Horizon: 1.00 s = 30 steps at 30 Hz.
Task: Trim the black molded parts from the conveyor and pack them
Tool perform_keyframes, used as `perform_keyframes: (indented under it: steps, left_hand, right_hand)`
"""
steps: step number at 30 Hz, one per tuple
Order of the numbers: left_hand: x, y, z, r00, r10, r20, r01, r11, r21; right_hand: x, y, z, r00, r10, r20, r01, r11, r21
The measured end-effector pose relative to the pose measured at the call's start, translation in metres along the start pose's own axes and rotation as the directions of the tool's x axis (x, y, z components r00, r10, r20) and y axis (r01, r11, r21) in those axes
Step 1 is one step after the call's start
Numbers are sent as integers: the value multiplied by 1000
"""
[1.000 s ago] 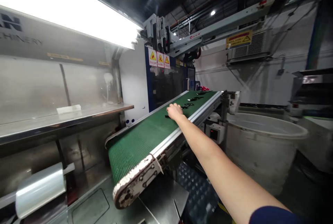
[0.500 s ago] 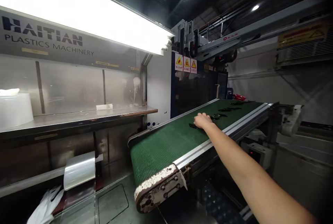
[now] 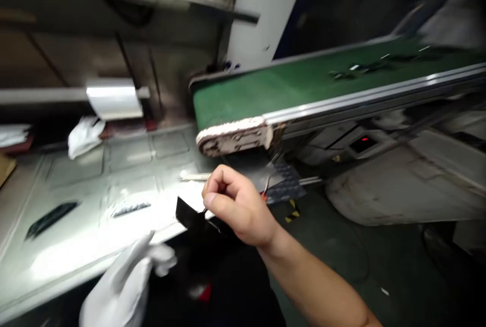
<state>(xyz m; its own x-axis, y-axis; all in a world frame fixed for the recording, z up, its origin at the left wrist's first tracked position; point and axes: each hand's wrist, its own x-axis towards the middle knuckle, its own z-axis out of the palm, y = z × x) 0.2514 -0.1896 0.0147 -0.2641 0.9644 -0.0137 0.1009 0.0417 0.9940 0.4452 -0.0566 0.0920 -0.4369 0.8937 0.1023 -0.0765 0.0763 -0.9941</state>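
My bare right hand [image 3: 241,210] pinches a thin, flat black plastic part [image 3: 187,214] between thumb and fingers, above the table's front edge. The part hangs tilted to the left of the fingers, and its lower portion is lost against dark clothing. Lower left, my left hand [image 3: 123,284] wears a white glove. It is blurred, with fingers apart and nothing in them, short of the part. On the glossy table [image 3: 76,238] lie a dark flat piece [image 3: 52,219] and a smaller greyish piece [image 3: 131,209], too smeared to name.
A green conveyor belt [image 3: 261,88] slopes up to the right, with several black parts [image 3: 364,68] on it. Its rusty end [image 3: 235,137] overhangs the table. Behind are a film roll [image 3: 114,100] and a crumpled white cloth or glove [image 3: 85,137]. A pale rod [image 3: 194,177] lies near my right hand.
My right hand has come from the belt back over the table edge, bringing a black part. The view has tilted down, and my gloved left hand has come into sight.
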Motion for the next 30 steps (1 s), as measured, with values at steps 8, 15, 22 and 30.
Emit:
perform_keyframes:
  steps: [8, 15, 22, 30]
  left_hand:
    - [-37, -39, 25, 925, -131, 358, 350, 662, -663]
    - [-49, -53, 24, 883, -149, 445, 446, 561, -697]
    - [-47, -51, 27, 871, -139, 471, 462, 554, -692]
    - [-46, -55, 29, 867, -130, 481, 467, 550, -693]
  right_hand:
    - [-67, 94, 60, 942, 336, -19, -324, 922, 210]
    - [-92, 96, 65, 926, 369, -86, -353, 922, 158]
    - [-93, 95, 62, 924, 373, -82, -358, 920, 160]
    - [-95, 99, 62, 916, 398, -58, -382, 906, 180]
